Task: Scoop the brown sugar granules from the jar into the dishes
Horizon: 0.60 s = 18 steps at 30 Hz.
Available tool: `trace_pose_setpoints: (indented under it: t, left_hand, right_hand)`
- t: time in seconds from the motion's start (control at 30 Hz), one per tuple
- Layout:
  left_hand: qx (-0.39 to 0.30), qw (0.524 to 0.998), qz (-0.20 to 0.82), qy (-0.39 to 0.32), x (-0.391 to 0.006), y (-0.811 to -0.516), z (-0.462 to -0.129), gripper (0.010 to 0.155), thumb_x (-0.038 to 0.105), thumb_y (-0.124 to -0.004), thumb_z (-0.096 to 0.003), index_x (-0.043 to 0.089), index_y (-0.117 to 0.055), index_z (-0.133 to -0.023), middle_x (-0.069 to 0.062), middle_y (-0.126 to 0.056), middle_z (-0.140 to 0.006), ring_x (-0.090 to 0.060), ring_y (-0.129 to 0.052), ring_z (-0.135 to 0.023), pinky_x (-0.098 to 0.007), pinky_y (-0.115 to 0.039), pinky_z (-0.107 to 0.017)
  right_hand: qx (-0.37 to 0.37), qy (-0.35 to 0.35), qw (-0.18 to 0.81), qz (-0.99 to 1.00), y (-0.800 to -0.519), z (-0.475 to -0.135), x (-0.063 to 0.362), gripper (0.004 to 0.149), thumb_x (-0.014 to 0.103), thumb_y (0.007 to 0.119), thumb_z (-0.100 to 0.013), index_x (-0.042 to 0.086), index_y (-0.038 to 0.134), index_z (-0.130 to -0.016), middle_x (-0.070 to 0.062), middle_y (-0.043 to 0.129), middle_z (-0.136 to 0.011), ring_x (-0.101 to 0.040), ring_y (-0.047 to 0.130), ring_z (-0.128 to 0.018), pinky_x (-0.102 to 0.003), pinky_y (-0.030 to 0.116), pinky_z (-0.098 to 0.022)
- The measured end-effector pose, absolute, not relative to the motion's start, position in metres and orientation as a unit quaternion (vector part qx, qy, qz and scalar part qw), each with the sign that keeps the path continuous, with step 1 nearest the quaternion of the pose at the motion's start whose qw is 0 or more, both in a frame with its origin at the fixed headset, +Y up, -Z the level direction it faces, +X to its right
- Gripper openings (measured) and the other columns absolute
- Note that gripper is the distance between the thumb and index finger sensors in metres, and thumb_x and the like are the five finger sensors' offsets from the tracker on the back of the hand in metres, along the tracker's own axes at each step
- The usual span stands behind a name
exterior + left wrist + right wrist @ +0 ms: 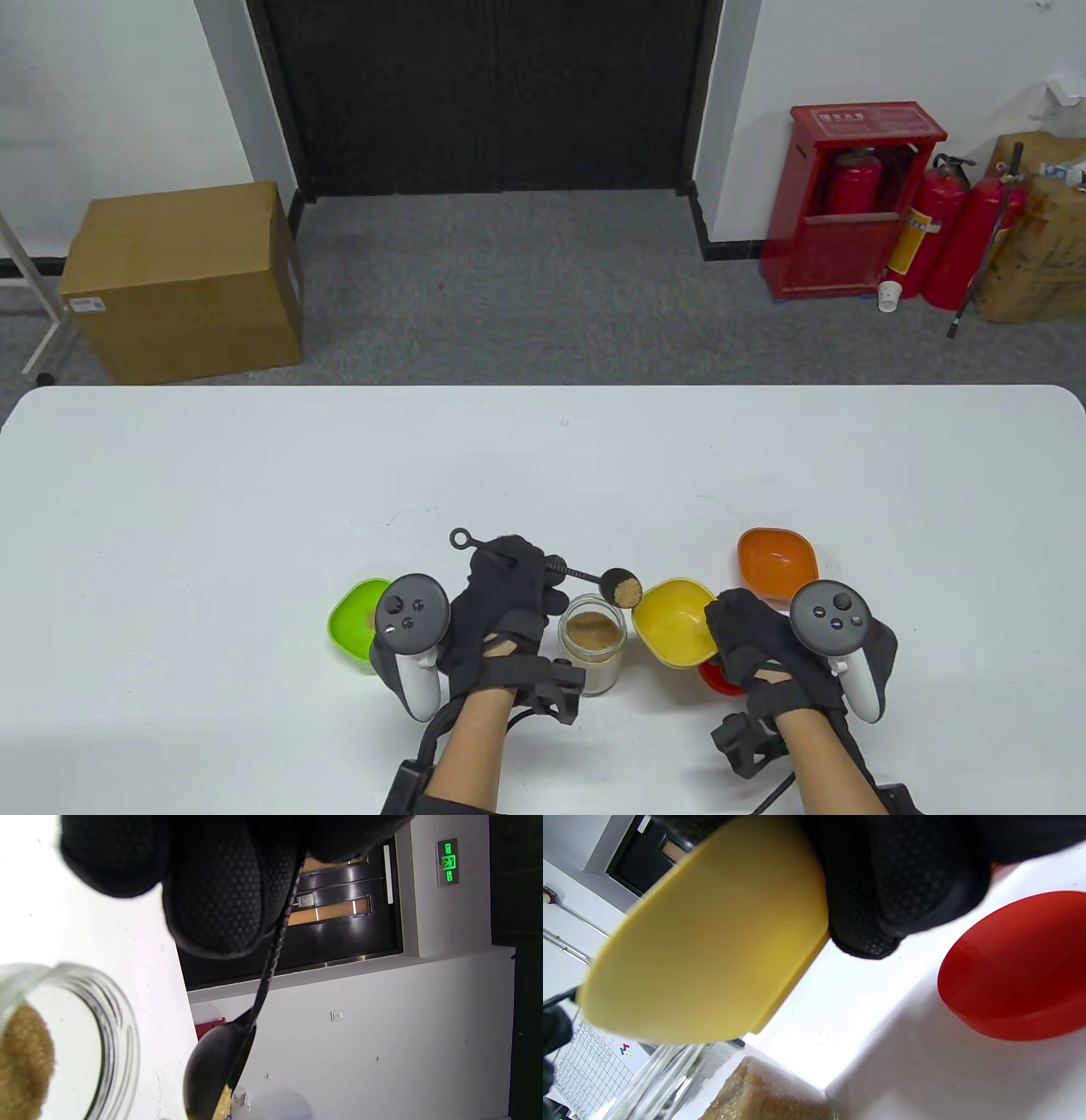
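Note:
A glass jar (593, 641) of brown sugar stands open near the table's front edge; it also shows in the left wrist view (63, 1043) and the right wrist view (742, 1090). My left hand (509, 594) grips a black spoon (585, 577) by its handle; the bowl (622, 587) holds brown sugar and hangs between the jar and the yellow dish (676, 621). The spoon shows in the left wrist view (225, 1060). My right hand (747, 637) holds the yellow dish (704, 942) by its rim, lifted and tilted beside the jar.
A green dish (356, 620) with some sugar sits left of my left hand. An orange dish (776, 560) sits behind my right hand. A red dish (1014, 967) lies under my right hand, by the table's front edge.

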<state>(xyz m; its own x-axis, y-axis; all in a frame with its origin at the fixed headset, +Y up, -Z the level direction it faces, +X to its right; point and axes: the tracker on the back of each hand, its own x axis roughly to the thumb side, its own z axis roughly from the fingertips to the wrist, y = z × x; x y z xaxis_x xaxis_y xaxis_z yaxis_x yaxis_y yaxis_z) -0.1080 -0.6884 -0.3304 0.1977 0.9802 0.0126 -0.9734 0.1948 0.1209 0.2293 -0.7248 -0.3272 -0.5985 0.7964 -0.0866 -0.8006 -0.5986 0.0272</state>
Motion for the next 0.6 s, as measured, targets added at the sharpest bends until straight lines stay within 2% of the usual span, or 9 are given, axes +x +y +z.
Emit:
trace_pose_setpoints:
  t: [0.2, 0.6]
  left_hand:
    - [0.055, 0.781, 0.622, -0.012, -0.09, -0.692, -0.33, 0.053, 0.044, -0.076, -0.0577, 0.012, -0.057, -0.096, 0.002, -0.097, -0.078, -0.013, -0.109, -0.05, -0.039, -0.09, -0.042]
    - [0.065, 0.797, 0.595, -0.08, -0.075, -0.695, -0.327, 0.052, 0.039, -0.08, -0.0553, 0.013, -0.061, -0.096, -0.002, -0.096, -0.081, -0.018, -0.108, -0.052, -0.043, -0.088, -0.043]
  right_hand:
    - [-0.028, 0.034, 0.445, 0.894, -0.725, -0.327, 0.227, 0.051, 0.033, 0.075, -0.057, -0.006, 0.075, -0.09, -0.023, 0.101, -0.056, -0.036, 0.094, -0.03, -0.052, 0.082, -0.016]
    - [-0.025, 0.035, 0.448, 0.893, -0.725, -0.326, 0.226, 0.051, 0.033, 0.075, -0.057, -0.006, 0.075, -0.09, -0.023, 0.101, -0.057, -0.036, 0.094, -0.03, -0.052, 0.081, -0.016]
